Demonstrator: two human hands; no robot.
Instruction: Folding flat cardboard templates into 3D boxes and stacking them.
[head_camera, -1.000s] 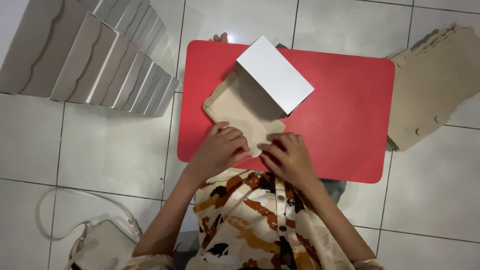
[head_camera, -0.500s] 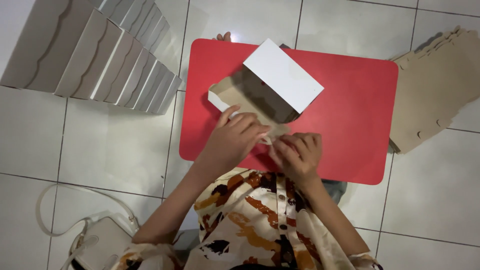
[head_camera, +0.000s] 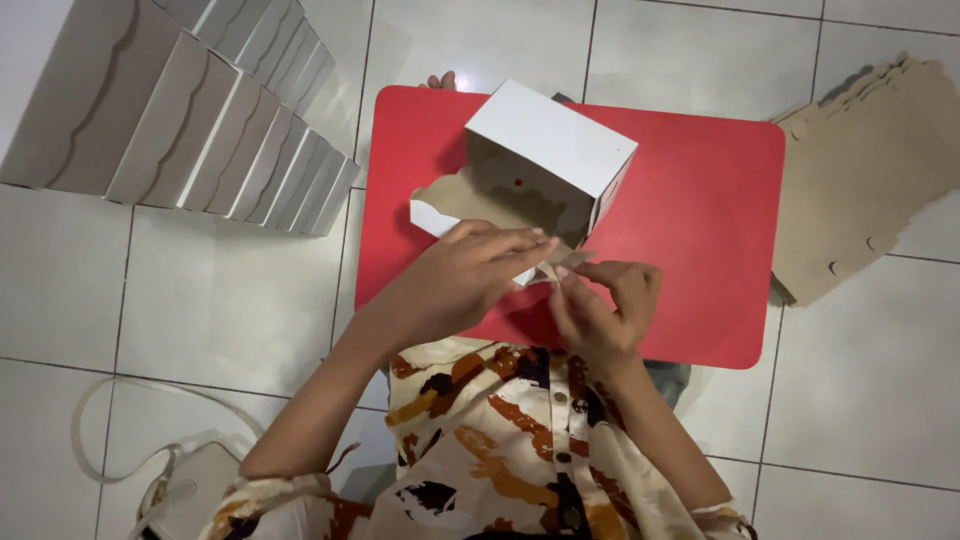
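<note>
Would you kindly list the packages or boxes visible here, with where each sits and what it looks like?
Half-folded carton: on the red table, white outside, brown inside, scalloped flap; left hand and right hand pinch its near edge.
Row of folded boxes: on the tiled floor, upper left, white-grey with wavy edges.
Stack of flat cardboard blanks: on the floor, right of the table, brown, scalloped edges.
No labels, signs or screens.

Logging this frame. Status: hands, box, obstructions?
Left hand and right hand both pinching flap on half-folded cardboard box. Box on red table. Nothing obstructing.

Single head camera — looking straight down, close above red table (head_camera: 700, 230).
</note>
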